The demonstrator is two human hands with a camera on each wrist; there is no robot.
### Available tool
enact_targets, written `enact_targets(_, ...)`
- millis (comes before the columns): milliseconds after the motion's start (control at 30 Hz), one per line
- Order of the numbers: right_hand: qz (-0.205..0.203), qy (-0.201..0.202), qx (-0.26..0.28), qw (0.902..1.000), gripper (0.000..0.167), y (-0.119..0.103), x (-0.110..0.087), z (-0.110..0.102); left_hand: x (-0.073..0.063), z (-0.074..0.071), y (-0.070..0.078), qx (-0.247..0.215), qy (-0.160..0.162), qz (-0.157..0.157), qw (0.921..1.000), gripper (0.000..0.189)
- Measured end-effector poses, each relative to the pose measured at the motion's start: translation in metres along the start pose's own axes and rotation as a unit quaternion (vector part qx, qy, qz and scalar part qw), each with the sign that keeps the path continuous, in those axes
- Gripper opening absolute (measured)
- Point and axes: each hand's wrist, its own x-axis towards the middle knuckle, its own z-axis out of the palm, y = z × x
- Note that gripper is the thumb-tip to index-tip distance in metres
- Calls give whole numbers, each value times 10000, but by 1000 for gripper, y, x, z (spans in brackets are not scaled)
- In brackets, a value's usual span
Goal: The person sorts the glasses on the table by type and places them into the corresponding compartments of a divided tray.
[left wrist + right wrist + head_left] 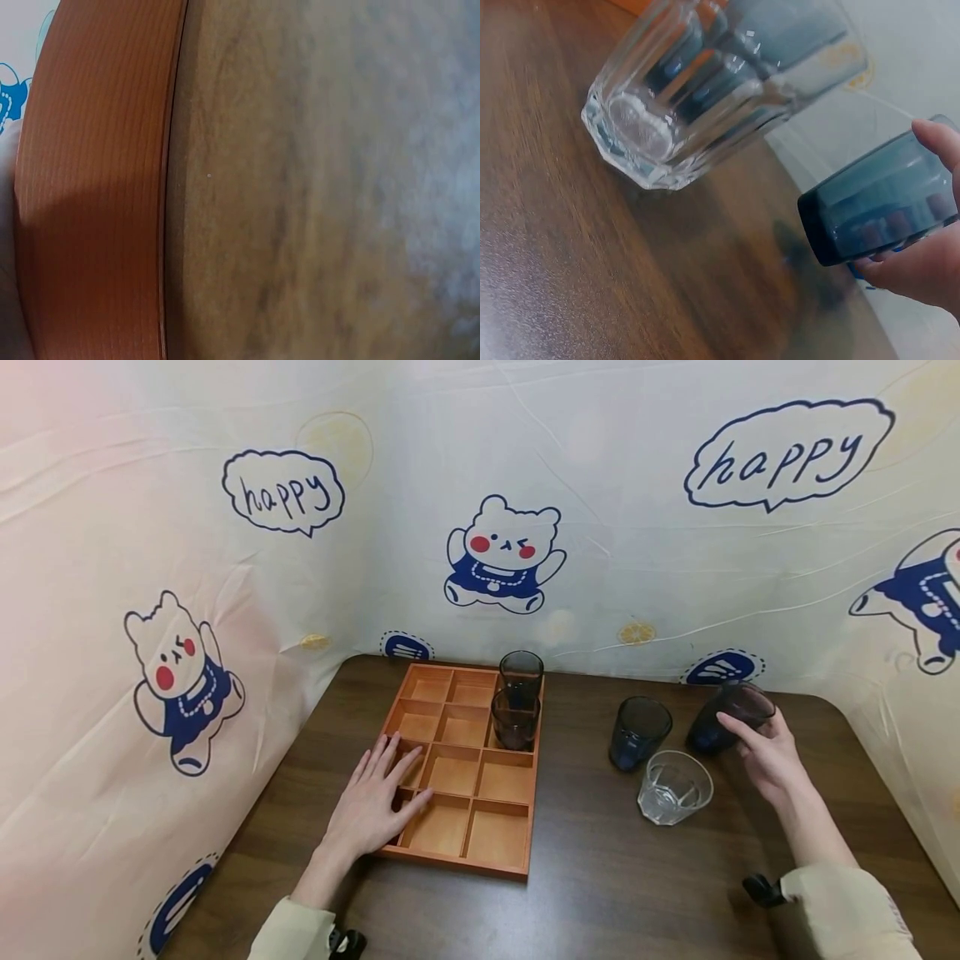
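Observation:
My left hand (pixel 367 810) rests with fingers spread on the left side of a wooden compartment tray (pixel 453 772). The left wrist view has the tray's outer wall (pixel 97 165) close up, with only a sliver of the hand at its edge. At the right, my right hand (pixel 772 756) grips a dark blue glass (pixel 712 722) near its rim, thumb on the near side. That glass is tilted, and in the right wrist view its base (pixel 821 232) appears held off the table. Nearby stand another dark blue glass (pixel 639 735) and a clear faceted glass (pixel 675 789).
Two dark glasses stand in the tray's right column, one in the back compartment (pixel 521 670) and one just in front (pixel 515 720). A printed cloth (pixel 600 568) hangs behind and beside the brown wooden table (pixel 600 877).

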Motion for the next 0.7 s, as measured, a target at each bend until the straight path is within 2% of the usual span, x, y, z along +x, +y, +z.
enact_targets(200, 338, -271, 358, 9984, 51, -10, -9, 2, 1, -1, 1, -11, -21, 11, 10000, 83)
enact_targets(700, 422, -671, 836, 9933, 50, -23, -26, 7, -1, -1, 2, 3, -77, -28, 10000, 84)
